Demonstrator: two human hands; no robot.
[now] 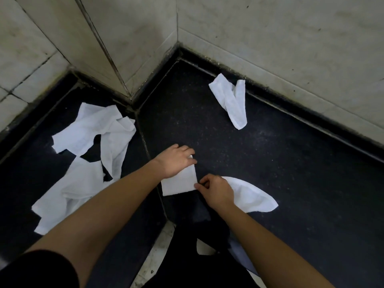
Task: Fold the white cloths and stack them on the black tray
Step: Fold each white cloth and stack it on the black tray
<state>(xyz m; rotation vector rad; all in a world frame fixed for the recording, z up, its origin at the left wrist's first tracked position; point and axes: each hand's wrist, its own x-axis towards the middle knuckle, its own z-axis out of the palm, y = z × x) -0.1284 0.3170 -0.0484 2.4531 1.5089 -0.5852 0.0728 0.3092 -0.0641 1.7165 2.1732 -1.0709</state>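
Note:
A small folded white cloth (179,182) lies flat on the black counter surface (270,163) in the middle. My left hand (176,161) presses on its far end with the fingers spread over it. My right hand (216,189) pinches the cloth's near right corner. Under and to the right of my right hand lies another loose white cloth (252,195). Several crumpled white cloths (93,146) are heaped at the left. One more twisted white cloth (231,99) lies at the back right, near the wall. I cannot make out a separate black tray.
Pale tiled walls (270,38) close off the back and form a corner that juts in at the left of centre. A seam (145,146) runs through the black surface. My dark clothing (197,256) and a light floor strip (158,252) show below the counter edge.

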